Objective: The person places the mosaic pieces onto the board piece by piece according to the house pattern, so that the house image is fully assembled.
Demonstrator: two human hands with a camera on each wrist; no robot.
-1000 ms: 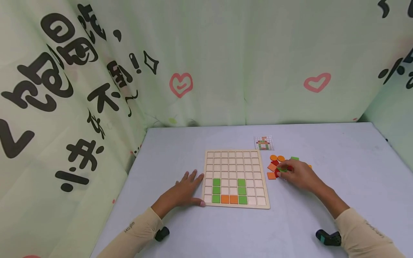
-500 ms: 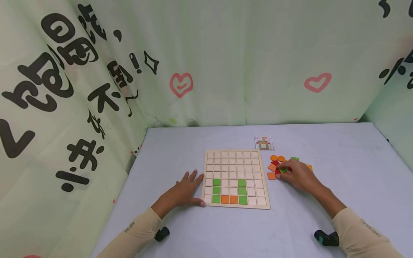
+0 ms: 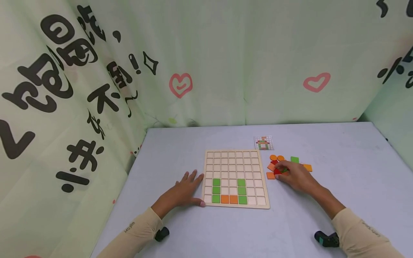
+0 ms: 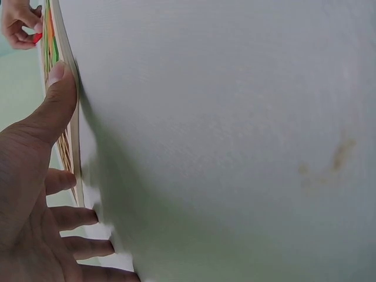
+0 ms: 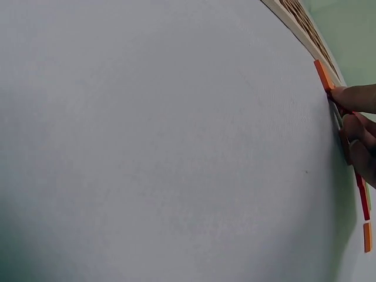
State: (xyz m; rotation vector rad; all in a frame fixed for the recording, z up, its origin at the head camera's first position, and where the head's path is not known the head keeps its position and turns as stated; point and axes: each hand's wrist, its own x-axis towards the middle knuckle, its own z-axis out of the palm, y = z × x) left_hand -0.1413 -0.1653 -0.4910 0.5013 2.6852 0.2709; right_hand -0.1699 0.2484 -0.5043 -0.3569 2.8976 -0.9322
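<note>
My left hand (image 3: 184, 190) lies with spread fingers along the left edge of a wooden grid board (image 3: 264, 206), thumb at its lower corner. In the left wrist view the thumb presses the board's rim. On the board, green square tiles (image 3: 216, 190) form two columns, with two orange tiles (image 3: 229, 199) between them at the bottom. Right of the board, my right hand (image 3: 297, 175) reaches into a pile of loose tiles, fingers curled, pinching a red tile (image 3: 277, 172) between thumb and fingers. A green tile shows under the fingers, partly hidden.
Orange round pieces (image 3: 277, 157), a green square (image 3: 294, 159) and an orange tile (image 3: 307, 167) lie around the right hand. A small pattern card (image 3: 263, 143) sits beyond the board's upper right corner. A printed curtain (image 3: 245, 71) hangs behind the table.
My right hand shifts slightly within the pile, uncovering more of the green square and the orange tile behind it. More of the red tile shows at the fingertips. The left hand stays still.
</note>
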